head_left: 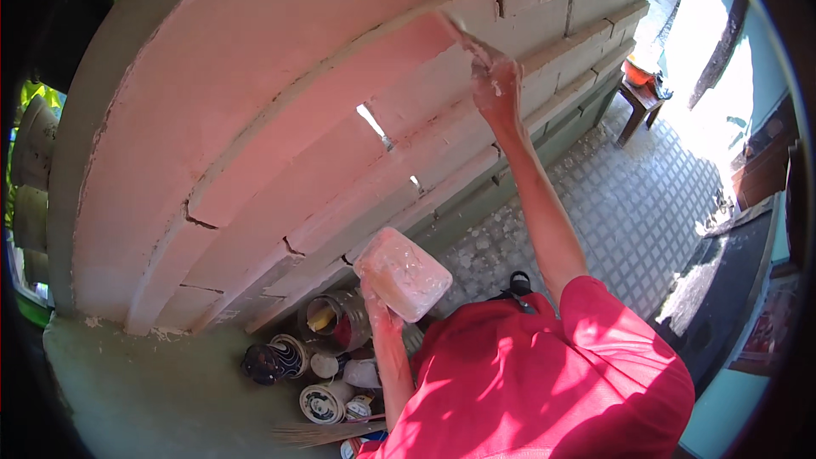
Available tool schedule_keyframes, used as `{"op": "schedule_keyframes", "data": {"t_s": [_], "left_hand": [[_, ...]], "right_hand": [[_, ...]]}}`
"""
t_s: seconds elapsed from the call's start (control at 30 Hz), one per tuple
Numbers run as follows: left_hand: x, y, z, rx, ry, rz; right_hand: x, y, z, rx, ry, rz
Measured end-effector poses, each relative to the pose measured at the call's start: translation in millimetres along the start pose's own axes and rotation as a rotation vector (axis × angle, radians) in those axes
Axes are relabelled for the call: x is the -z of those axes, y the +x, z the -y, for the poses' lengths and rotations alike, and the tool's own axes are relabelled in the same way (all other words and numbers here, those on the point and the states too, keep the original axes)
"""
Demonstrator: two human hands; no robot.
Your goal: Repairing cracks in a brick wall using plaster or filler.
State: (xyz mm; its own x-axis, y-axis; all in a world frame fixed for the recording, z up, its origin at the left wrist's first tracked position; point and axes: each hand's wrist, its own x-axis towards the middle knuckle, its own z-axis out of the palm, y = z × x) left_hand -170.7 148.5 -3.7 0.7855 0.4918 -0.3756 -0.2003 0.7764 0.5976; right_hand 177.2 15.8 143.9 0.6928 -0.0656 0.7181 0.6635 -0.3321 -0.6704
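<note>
Red shirt (544,370) cropped below, held tool (463,36) blurred

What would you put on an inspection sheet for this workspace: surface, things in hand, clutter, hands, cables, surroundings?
Surface: pale, stepped masonry-like wall with dark, jagged cracks and bright narrow gaps.
Things in hand: smeared, pale rectangular tub-like object; blurred flat tool, material unclear, at the wall.
Clutter: translucent round bucket with a yellow item inside, white round tub, tan bristle bundle.
Hands: left hand holds the tub-like object; right hand, smeared, grips the tool.
Cables: nothing seen.
Surroundings: grey diamond-patterned floor; brown, wooden-looking small table bearing an orange bowl-shaped thing.
</note>
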Motion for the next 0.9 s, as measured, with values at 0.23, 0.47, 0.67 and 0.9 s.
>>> {"op": "schedule_keyframes", "data": {"t_s": [0.23,0.47,0.67,0.9], "left_hand": [[-18.8,2.9,6.7,-0.035,-0.005,-0.013],[-15.8,1.5,6.8,-0.046,0.01,-0.032],[-21.8,-1.9,2.7,0.012,-0.034,-0.041],[-15.5,1.7,-1.4,-0.024,0.004,-0.047]], "right_hand": [[-2.5,-9.4,19.6,0.024,0.065,-0.015],[-3.0,-7.7,15.7,0.0,0.097,-0.022],[-52.1,-56.2,56.2,0.039,0.097,-0.109],[-14.9,-30.3,45.5,-0.019,0.24,-0.052]]}}
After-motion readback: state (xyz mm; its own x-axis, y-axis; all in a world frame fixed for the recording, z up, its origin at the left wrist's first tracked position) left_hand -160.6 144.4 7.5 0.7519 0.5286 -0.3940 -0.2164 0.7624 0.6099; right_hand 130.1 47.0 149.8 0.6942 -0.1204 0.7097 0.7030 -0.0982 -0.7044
